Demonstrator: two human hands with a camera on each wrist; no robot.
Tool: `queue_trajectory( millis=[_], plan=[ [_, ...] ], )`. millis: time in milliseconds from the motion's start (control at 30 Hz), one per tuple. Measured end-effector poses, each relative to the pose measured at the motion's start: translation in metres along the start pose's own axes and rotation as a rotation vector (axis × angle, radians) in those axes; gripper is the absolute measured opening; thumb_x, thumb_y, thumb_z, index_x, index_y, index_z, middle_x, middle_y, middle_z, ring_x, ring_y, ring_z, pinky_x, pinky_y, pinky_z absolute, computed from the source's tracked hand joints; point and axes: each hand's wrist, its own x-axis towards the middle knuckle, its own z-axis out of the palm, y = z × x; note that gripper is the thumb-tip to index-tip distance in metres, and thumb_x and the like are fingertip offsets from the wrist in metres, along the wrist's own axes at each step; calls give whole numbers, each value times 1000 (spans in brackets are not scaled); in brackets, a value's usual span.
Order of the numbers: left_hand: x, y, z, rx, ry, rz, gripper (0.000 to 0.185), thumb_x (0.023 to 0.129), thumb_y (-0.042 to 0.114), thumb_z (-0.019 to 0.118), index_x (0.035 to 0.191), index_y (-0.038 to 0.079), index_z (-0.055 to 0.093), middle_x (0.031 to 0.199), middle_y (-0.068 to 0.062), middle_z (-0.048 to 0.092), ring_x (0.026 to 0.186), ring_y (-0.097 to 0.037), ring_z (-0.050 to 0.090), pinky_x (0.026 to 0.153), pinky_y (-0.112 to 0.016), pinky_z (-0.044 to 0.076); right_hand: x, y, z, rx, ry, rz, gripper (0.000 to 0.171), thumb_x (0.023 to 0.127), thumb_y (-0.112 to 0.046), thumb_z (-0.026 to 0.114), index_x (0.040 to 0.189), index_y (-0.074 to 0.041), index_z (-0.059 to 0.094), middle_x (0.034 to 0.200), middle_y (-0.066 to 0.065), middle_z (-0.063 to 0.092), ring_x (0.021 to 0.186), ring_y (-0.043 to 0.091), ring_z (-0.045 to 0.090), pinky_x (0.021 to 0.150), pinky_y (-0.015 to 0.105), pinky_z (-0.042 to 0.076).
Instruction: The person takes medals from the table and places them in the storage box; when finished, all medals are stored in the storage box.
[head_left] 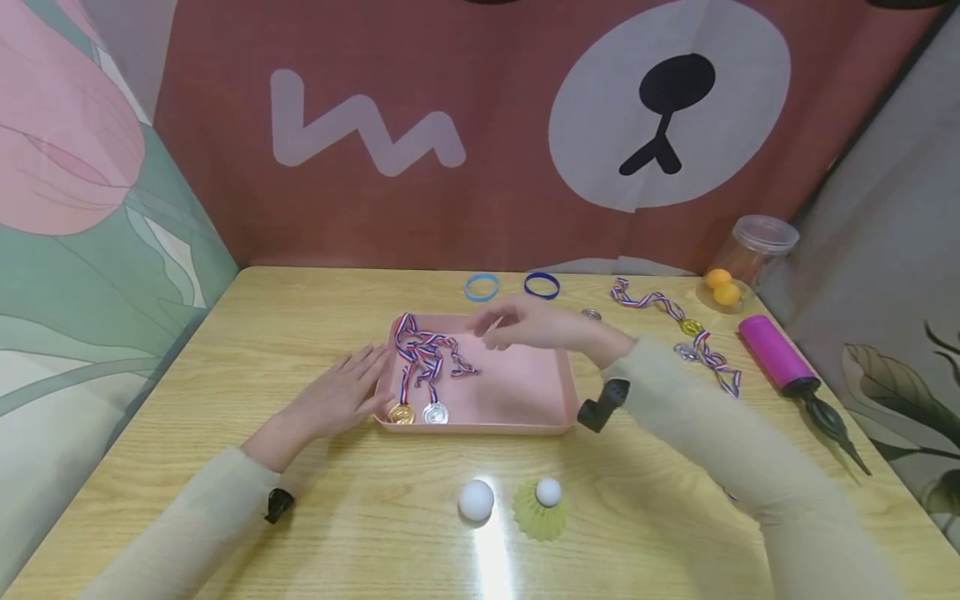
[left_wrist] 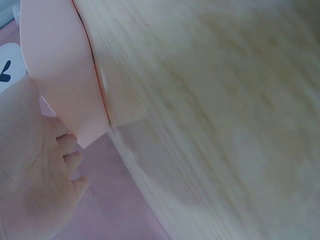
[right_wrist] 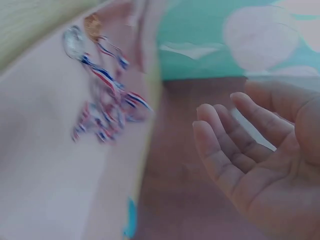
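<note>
Pink tray [head_left: 525,392] | left hand [head_left: 341,400] flat at left rim | right hand [head_left: 525,327] above, fingers loose, holding nothing

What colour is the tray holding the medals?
Pale pink; the tray shows best in the head view.

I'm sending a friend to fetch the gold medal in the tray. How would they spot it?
On the wooden table sits a pink tray. At its near-left corner, beside the left hand, two medals lie on striped ribbons. The gold medal is the left one; the silver medal lies right of it.
</note>
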Motion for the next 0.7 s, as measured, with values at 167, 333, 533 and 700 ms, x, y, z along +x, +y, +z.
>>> queue_trajectory(
  millis=[167,333,533,700],
  plan=[
    [0,0,1,-6,7,3,64,97,35,43,142,-6,24,147,-21,22,133,-39,19,107,-52,16,-43,4,-26,-38,181,-17,32,88,-13,62,118,-4,59,113,10,60,99,21,59,84,34,49],
    [-1,-1,2,-6,-5,2,64,97,35,42,143,-6,22,148,-20,20,134,-38,18,108,-51,15,-83,21,-46,-73,306,50,35,89,-22,62,119,-5,58,115,12,59,99,21,59,85,37,49],
    [0,0,2,-7,-4,5,64,97,34,43,142,-7,24,147,-22,20,133,-39,19,107,-52,16,-125,47,-62,-79,431,88,36,91,-19,60,121,-1,55,114,10,58,95,17,60,84,31,48],
    [0,1,1,-8,-17,-6,64,98,36,42,142,-6,23,148,-20,19,134,-38,17,108,-51,14,-151,74,-76,-70,527,112,36,92,-18,59,120,3,53,103,-3,61,87,11,62,76,24,51]
  ],
)
